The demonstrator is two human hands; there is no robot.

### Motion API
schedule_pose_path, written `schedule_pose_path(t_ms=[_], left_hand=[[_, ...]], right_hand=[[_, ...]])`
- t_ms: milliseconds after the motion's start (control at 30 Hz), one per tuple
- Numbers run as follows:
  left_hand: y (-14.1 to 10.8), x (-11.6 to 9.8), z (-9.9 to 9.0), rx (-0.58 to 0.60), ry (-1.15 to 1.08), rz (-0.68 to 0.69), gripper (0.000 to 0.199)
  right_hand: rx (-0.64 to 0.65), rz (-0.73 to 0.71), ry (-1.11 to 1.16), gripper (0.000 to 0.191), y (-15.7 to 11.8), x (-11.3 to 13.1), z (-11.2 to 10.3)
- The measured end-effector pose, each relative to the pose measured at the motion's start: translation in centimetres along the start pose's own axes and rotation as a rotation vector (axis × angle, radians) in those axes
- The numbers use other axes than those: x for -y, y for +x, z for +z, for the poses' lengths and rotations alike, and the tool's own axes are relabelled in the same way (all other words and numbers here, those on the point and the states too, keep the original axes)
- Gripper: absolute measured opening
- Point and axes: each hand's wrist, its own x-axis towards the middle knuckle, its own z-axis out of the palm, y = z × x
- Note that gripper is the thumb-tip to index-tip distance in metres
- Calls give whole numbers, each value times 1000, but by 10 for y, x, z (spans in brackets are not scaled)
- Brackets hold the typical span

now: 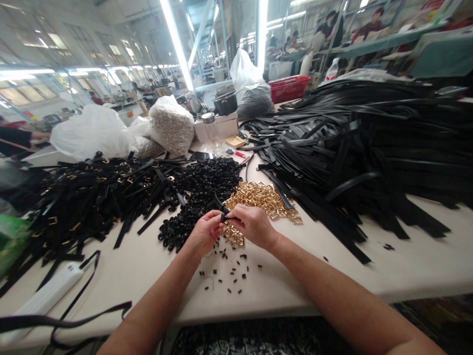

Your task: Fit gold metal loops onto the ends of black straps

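My left hand [207, 230] is closed in a pinch on a small black loop [223, 217], near the middle of the table. Right beside it, my right hand [253, 224] grips a black strap [219, 201], whose free part sticks up above the fingers. Loop and strap meet between the two hands; the fingers hide the exact fit. Behind my left hand lies a heap of black loops [207, 180]. A pile of gold buckles [258, 197] spreads behind my right hand. Small black bits [232, 273] are scattered on the table in front of the hands.
Black straps with gold buckles [84, 197] cover the left. Long black straps [351, 148] are heaped on the right. Farther back stand filled plastic bags [172, 125], a glass jar [211, 130] and a red basket [290, 88]. A white bar-shaped object [48, 296] lies at the left edge.
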Motion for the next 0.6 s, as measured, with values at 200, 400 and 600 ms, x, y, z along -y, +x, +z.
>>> schedule_pose_path(t_ms=[200, 400, 600], left_hand=[[-2, -2, 0, -5, 73, 74, 31], [-2, 1, -1, 11, 171, 138, 26], [1, 0, -3, -52, 222, 204, 28]], right_hand=[[-19, 78, 42, 6, 0, 0, -1], [-6, 134, 118, 4, 1, -4, 2], [98, 227, 297, 20, 1, -6, 5]])
